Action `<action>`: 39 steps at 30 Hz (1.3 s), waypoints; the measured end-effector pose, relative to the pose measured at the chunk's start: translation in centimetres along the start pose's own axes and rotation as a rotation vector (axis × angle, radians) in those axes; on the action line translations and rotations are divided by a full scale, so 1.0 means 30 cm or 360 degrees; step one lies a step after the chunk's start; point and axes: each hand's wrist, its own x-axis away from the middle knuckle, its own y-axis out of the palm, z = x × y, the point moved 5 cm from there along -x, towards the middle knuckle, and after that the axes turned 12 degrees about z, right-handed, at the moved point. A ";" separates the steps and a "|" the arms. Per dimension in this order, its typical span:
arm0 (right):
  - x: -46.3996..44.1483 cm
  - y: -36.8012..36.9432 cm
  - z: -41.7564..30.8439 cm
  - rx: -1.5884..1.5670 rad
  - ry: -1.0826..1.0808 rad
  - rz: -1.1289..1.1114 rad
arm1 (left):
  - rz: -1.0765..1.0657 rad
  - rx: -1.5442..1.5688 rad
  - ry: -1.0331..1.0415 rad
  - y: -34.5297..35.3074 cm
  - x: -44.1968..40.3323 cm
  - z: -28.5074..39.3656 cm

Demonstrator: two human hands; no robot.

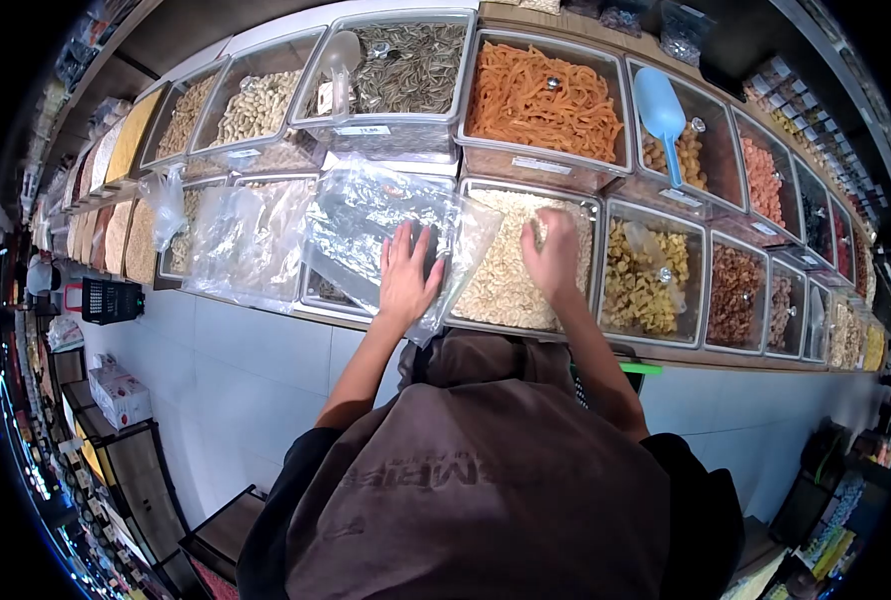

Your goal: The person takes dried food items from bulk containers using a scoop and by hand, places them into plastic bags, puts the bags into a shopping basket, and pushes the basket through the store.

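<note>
Clear plastic bag (pixel 351 210) lies flat across the front-row bins (pixel 705 280), and its right side overlaps the bin (pixel 595 255) of pale flakes (pixel 526 295). I judge it very light, soft and rather slippery, so it can crumple or slide easily; an open edge or a corner, pinched between thumb and finger, seems the best hold. The left hand (pixel 409 275) rests palm down on it, fingers a little spread. The right hand (pixel 554 250) is above the pale flakes with fingers curled; whether they hold something, I cannot tell from this angle. Back-row bins (pixel 586 178) contain peanuts in shell (pixel 256 108), dark striped seeds (pixel 416 85) and orange strips (pixel 546 110). Yellow dried pieces (pixel 631 285) fill the next front bin, and a blue scoop (pixel 661 105) lies on a lid behind.
</note>
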 end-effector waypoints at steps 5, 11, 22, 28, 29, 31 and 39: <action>0.284 0.086 -0.072 -0.0198 0.0272 -0.0314 | -0.0340 -0.0144 0.0014 0.034 0.145 -0.040; 0.201 0.127 -0.135 -0.0174 0.0046 -0.0321 | -0.0319 0.0123 0.0060 0.055 0.222 0.018; 0.334 0.317 -0.284 0.0258 -0.0146 -0.0564 | 0.0548 0.0140 -0.0425 -0.332 -0.185 -0.469; 0.347 0.322 -0.249 0.0113 -0.0188 -0.0483 | -0.0774 0.1279 -0.1112 -0.126 -0.331 -0.896; 0.345 0.323 -0.242 0.0142 -0.0166 -0.0467 | -0.0807 0.1286 -0.1088 -0.146 -0.357 -0.877; 0.351 0.324 -0.240 0.0132 -0.0132 -0.0443 | -0.1418 0.1389 -0.0861 -0.207 -0.365 -0.736; 0.338 0.328 -0.267 0.0250 -0.0083 -0.0496 | -0.0590 0.0479 0.0374 0.011 -0.518 -0.599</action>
